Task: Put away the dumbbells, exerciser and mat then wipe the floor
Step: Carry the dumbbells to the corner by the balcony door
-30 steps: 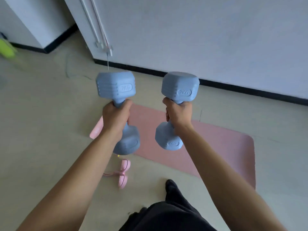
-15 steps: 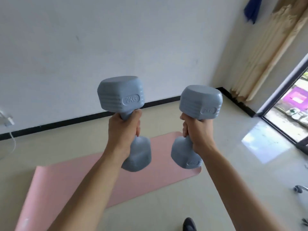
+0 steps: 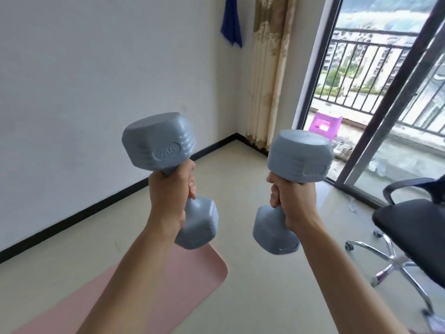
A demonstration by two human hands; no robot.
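Two grey-blue dumbbells marked 2KG are held upright in front of me at chest height. My left hand [image 3: 171, 189] is closed around the handle of the left dumbbell [image 3: 159, 142]. My right hand [image 3: 292, 197] grips the handle of the right dumbbell [image 3: 301, 156]. Below them the pink mat [image 3: 192, 273] lies flat on the beige floor, its rounded end under my left forearm. The exerciser is out of view.
A black office chair [image 3: 414, 227] on a chrome wheeled base stands at the right. A white wall with black skirting runs along the left. A sliding glass door [image 3: 375, 131] to a balcony and a beige curtain [image 3: 267, 75] fill the far right corner. A blue cloth [image 3: 231, 20] hangs on the wall.
My view has swung right and upward: the pink exerciser and my leg left the frame, the mat slid to the lower left, and the balcony door and chair came in. Both hands kept their dumbbells.
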